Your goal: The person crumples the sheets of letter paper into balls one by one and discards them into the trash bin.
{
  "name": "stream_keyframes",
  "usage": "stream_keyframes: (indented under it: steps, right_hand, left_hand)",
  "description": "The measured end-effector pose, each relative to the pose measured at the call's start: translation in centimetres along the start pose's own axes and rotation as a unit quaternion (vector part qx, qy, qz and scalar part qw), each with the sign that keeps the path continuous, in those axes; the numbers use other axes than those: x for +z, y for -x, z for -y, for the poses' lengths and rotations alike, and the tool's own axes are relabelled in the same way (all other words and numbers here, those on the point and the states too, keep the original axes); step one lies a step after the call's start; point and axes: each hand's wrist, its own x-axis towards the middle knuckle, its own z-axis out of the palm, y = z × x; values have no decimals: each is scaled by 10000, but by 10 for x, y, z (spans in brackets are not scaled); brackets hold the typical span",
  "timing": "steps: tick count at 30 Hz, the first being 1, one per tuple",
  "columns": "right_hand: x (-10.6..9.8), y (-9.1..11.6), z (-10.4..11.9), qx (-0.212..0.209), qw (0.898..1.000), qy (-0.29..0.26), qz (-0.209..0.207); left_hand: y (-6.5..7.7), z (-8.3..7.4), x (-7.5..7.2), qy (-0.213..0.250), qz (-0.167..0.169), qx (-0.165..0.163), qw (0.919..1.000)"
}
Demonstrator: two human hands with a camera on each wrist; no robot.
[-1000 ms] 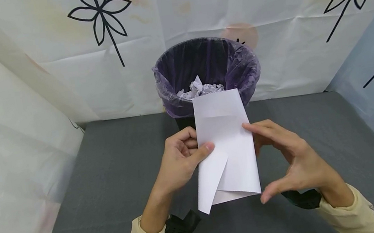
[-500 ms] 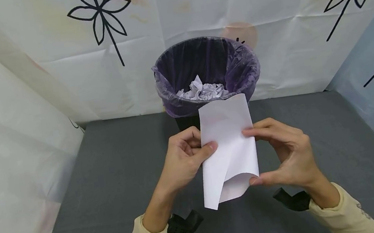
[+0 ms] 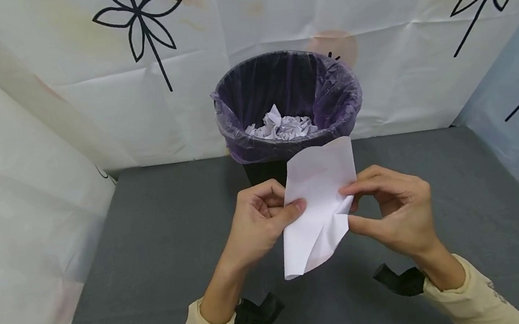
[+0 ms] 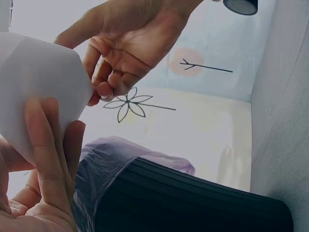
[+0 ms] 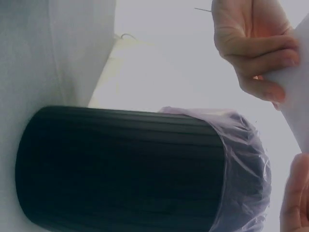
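A white sheet of paper [image 3: 318, 187], folded over on itself, is held up between both hands in front of the bin. My left hand [image 3: 262, 216] pinches its left edge, thumb on top and fingers behind. At the right edge, my right hand [image 3: 391, 207] pinches the sheet between thumb and fingers, and the lower right part is creased and bent inward there. In the left wrist view the left fingers [image 4: 48, 150] lie against the back of the paper [image 4: 43, 82]. The right wrist view shows only a strip of the paper [image 5: 294, 92] at its edge.
Behind the paper stands a black bin [image 5: 120, 166] with a purple plastic liner [image 3: 337, 97] over its rim. Crumpled white paper [image 3: 281, 126] lies inside it. A dark grey table surface [image 3: 171, 239] spreads around, with patterned cloth walls [image 3: 83, 97] at the back and sides.
The right thumb has moved up and in from the lower right corner, crumpling that part of the paper. The sheet has tilted and shifted slightly right and down from the bin's rim.
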Motion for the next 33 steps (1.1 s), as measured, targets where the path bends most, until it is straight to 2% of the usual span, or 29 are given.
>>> stream_keyframes:
  steps: [4, 9, 12, 16, 19, 23, 26, 30, 33]
  right_hand:
    - [2, -2, 0, 73, 9994, -263, -209]
    - [2, -3, 0, 203, 9991, -244, -290]
    - [1, -4, 0, 334, 9980, -216, -490]
    - [1, -5, 3, 510, 9953, 76, -823]
    - [1, -5, 4, 571, 9944, 278, -848]
    - [2, -7, 4, 641, 9950, 369, -677]
    - [2, -7, 5, 729, 9956, 371, -456]
    - [0, -5, 6, 745, 9967, 298, 88]
    - [-3, -3, 7, 640, 9962, 187, 553]
  left_hand:
    - [0, 0, 2, 200, 32, -91, 9998]
    - [1, -3, 0, 384, 177, -118, 9990]
    - [3, -3, -3, 459, 535, -16, 9975]
    - [5, -1, -6, 708, 1226, 278, 9895]
    - [5, 0, -5, 804, 1479, 475, 9846]
    - [5, 0, -3, 544, 1228, 523, 9896]
    - [5, -1, -1, 239, 770, 477, 9956]
    - [4, -2, 0, 101, 174, 368, 9991]
    - [4, -2, 1, 171, -80, 289, 9994]
